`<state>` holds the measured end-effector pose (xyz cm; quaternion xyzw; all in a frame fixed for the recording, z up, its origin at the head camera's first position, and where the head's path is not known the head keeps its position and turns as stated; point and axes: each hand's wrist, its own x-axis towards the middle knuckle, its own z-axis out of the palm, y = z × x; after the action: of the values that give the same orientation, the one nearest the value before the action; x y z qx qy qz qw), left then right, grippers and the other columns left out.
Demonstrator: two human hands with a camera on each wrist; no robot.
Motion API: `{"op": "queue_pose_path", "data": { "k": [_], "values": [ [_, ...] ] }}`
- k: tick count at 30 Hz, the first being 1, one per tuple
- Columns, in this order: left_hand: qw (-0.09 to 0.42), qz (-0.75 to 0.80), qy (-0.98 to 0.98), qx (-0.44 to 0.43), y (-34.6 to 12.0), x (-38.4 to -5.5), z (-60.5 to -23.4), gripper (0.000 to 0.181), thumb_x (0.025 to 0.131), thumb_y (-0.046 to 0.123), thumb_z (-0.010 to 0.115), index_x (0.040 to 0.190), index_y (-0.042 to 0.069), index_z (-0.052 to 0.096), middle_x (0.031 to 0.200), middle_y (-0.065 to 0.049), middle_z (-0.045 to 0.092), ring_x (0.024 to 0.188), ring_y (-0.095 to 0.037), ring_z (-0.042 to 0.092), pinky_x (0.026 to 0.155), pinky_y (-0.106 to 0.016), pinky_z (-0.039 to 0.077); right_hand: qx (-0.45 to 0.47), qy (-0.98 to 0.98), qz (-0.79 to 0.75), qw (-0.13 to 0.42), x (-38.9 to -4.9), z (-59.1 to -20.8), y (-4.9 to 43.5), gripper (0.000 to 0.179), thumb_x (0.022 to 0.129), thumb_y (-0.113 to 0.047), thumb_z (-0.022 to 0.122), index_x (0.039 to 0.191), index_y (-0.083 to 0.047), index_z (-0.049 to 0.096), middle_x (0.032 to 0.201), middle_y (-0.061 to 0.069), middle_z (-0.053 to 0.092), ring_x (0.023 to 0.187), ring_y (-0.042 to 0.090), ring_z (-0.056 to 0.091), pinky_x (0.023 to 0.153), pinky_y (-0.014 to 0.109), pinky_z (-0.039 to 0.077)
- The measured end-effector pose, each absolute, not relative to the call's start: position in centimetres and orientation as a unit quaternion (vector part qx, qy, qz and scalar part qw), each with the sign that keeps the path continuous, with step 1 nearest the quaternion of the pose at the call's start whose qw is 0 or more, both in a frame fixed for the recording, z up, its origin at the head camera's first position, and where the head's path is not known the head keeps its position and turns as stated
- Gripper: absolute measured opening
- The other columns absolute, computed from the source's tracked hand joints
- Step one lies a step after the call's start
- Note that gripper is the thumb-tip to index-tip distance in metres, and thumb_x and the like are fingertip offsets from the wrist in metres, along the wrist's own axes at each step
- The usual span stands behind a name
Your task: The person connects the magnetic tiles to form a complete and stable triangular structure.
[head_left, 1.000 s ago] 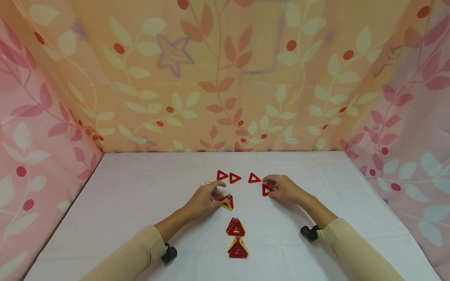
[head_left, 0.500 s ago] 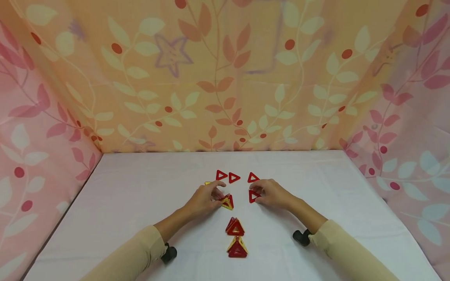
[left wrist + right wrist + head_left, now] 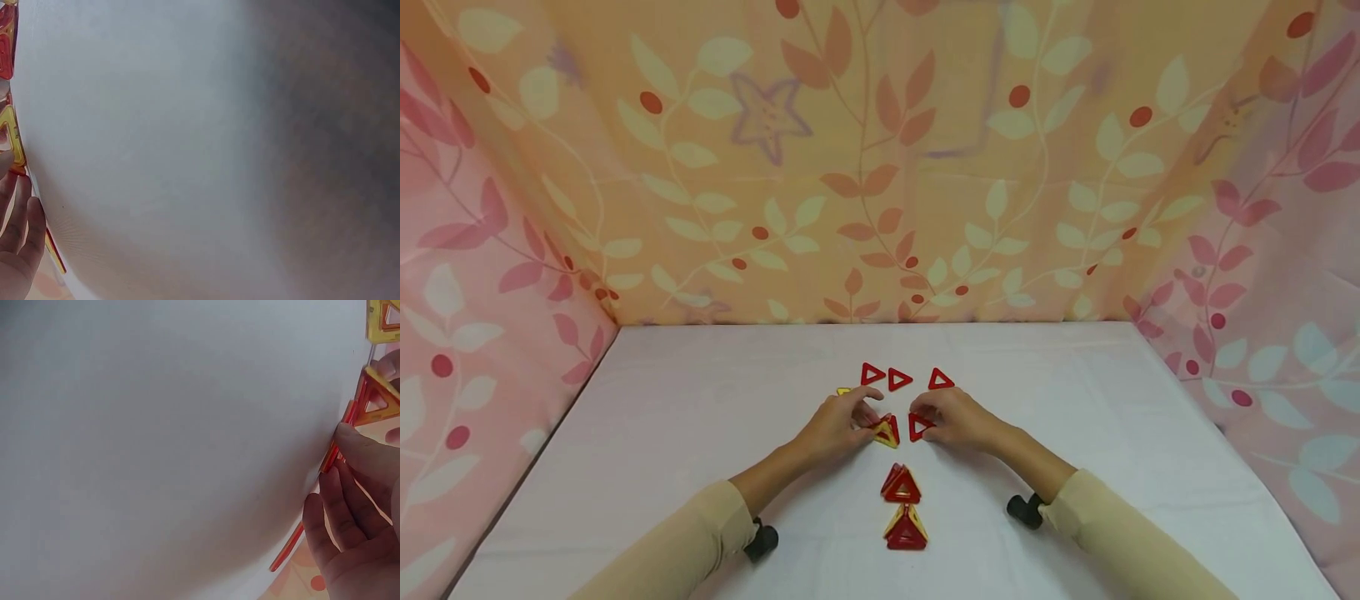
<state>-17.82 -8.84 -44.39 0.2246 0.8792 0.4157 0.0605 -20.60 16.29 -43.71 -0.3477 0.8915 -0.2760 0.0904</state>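
Observation:
My left hand (image 3: 835, 427) holds a small standing group of triangular tiles, a yellow triangle (image 3: 887, 442) in front and a red one (image 3: 894, 430) beside it. The thumb is on the yellow tile, seen also in the left wrist view, where the hand (image 3: 19, 240) is partly cut off. Just right of that group, my right hand (image 3: 962, 419) pinches a red triangular tile (image 3: 913, 427) between thumb and fingers. In the right wrist view this tile (image 3: 329, 456) appears edge-on, close to the yellow-and-red group (image 3: 377, 415).
Two red-and-yellow pyramids, one (image 3: 901, 493) behind the other (image 3: 907, 542), stand nearer the person. Farther back lie loose red triangles (image 3: 864, 375) in a row. A yellow tile (image 3: 842, 391) shows partly behind the left hand. Patterned cloth (image 3: 880, 167) walls the white table (image 3: 700, 367).
My right hand has moved left with its red triangle, up close to the group in the left hand. The left hand has stayed in place.

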Motion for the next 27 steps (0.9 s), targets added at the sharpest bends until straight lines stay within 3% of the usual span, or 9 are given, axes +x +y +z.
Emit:
{"op": "queue_pose_path", "data": {
  "k": [12,27],
  "values": [
    [0.054,0.412,0.877,0.239,-8.8,-18.0,-44.4,0.046,0.084,0.0,0.077,0.126,0.004,0.059,0.094,0.0,0.071,0.087,-0.016,0.066,0.084,-0.034,0.056,-0.36,0.891,-0.261,0.092,-20.7,-43.7,14.6,0.034,0.084,-0.009,0.079,0.117,-0.006,0.07,0.11,0.002,0.071,0.098,0.012,0.063,0.091,0.032,0.054],
    [0.061,0.409,0.88,0.232,-8.7,-18.0,-44.6,0.046,0.084,0.0,0.077,0.126,0.006,0.059,0.095,0.001,0.071,0.087,-0.014,0.066,0.085,-0.033,0.056,-0.361,0.893,-0.253,0.094,-20.4,-43.5,14.6,0.035,0.085,-0.008,0.079,0.118,-0.005,0.069,0.112,0.003,0.07,0.1,0.014,0.063,0.093,0.034,0.053]
  ]
}}
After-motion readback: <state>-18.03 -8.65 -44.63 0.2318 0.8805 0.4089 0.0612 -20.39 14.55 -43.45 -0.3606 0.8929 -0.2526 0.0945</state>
